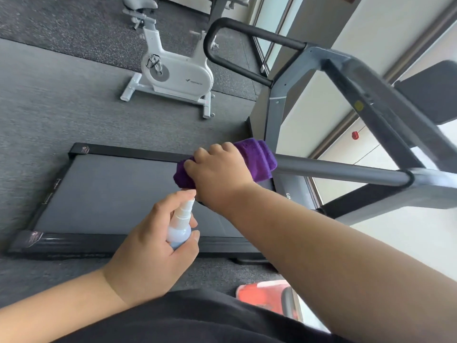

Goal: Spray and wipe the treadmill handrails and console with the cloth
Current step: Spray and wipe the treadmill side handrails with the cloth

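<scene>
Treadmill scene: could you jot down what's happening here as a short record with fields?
place: gym floor, white exercise bike behind the treadmill
right hand: grips purple cloth wrapped around the near handrail
left hand: holds spray bottle, forefinger on its nozzle, just below the cloth
far handrail: black loop, untouched
console: cannot tell

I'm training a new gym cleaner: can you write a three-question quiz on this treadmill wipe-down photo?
1. True or false: the purple cloth is wrapped round the near handrail.
2. What does the left hand hold?
3. The right hand grips: A) the far black handrail, B) the cloth, C) the white exercise bike.

Key: 1 true; 2 the small spray bottle; 3 B.
</scene>
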`<state>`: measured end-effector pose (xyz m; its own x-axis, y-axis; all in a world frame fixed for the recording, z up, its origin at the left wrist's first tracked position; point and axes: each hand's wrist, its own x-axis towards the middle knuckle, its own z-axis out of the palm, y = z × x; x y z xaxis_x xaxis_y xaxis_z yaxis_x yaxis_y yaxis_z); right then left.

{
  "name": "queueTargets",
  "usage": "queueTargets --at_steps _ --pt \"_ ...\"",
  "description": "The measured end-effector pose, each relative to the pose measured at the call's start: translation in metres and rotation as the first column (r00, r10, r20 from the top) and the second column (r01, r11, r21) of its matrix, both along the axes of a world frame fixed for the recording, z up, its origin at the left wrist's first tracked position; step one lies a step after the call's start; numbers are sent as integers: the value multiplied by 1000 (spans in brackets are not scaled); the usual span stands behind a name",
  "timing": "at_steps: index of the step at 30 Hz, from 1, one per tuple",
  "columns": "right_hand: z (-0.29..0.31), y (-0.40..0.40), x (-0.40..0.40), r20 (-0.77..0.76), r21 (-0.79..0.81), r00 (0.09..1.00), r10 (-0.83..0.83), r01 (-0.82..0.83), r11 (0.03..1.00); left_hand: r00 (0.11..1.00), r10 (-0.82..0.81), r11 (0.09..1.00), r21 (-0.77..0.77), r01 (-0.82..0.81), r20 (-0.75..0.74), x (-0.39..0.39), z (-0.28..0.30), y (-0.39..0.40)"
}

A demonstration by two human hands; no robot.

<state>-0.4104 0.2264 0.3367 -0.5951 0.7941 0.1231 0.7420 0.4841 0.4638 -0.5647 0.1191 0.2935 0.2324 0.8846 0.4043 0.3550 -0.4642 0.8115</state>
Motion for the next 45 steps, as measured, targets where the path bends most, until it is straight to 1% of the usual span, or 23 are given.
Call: queueTargets --at_steps 3,5,7,9,10,12,14,15,16,18,19,20,22,24,26,28,29,31,32,33,35,38,45 --pt "6 4 11 75 -70 995 62 -57 996 1000 1 1000 2 -1 -7 -2 -1 -1" --pt "15 7 23 29 -93 999 33 -30 995 1000 -3 1000 -4 3 3 -7 -1 -1" --pt "23 4 42 -194 -107 977 -88 68 992 1000 -4 1000 -1 4 8 -15 0 -1" --pt "26 -3 58 -459 -58 876 -150 139 989 1000 13 1000 -10 -13 3 -26 0 -1" --pt "24 -6 62 -543 -20 827 -147 162 987 1000 23 1000 -11 -23 0 -32 -1 -2" --pt "21 -10 56 -632 24 758 -159 225 974 999 48 999 -19 -48 0 -45 -4 -2" --pt "18 -10 40 -653 36 721 -231 335 942 997 81 996 -27 -81 -8 -57 -7 -3" --pt "16 -10 31 -626 49 736 -260 369 928 995 97 995 -34 -97 -8 -61 -8 -2" --pt "12 -9 21 -546 77 797 -259 355 932 994 108 993 -43 -108 -5 -63 -9 -2" --pt "-4 -9 3 -234 119 961 -151 182 976 994 113 992 -52 -113 -7 -65 -9 -2" --pt "-16 -8 -5 -78 85 994 -75 82 993 994 110 993 -51 -111 -18 -64 -9 -1" --pt "-28 -7 -11 44 33 999 -12 11 999 994 103 993 -53 -105 -29 -63 -9 -1" --pt "-45 -3 -18 188 -15 982 17 -15 1000 995 92 994 -61 -95 -50 -61 -10 0" --pt "-52 -1 -21 224 -10 974 -11 14 1000 993 93 993 -64 -97 -69 -62 -11 2" --pt "-50 -1 -18 214 -16 977 28 -25 1000 992 104 991 -74 -109 -73 -64 -14 3" --pt "-33 -5 -8 128 -23 990 56 -53 998 992 113 989 -92 -118 -61 -65 -16 4" --pt "-20 -5 1 39 -8 999 26 -26 1000 992 110 988 -101 -115 -55 -64 -16 4" --pt "9 -6 21 -235 0 967 -95 97 995 995 93 989 -114 -97 -40 -62 -15 6" --pt "22 -7 32 -394 -29 903 -172 175 984 996 84 989 -116 -87 -35 -60 -14 7" --pt "31 -8 45 -537 -76 807 -246 244 967 996 79 990 -115 -82 -31 -58 -14 9" --pt "35 -10 72 -698 -138 632 -337 343 929 996 82 991 -106 -85 -35 -54 -13 12" --pt "26 -18 107 -753 -126 545 -368 430 894 996 61 995 -74 -66 -61 -48 -10 12" --pt "23 -30 169 -832 -34 452 -321 537 843 992 18 999 -30 -22 -129 -22 -3 15"
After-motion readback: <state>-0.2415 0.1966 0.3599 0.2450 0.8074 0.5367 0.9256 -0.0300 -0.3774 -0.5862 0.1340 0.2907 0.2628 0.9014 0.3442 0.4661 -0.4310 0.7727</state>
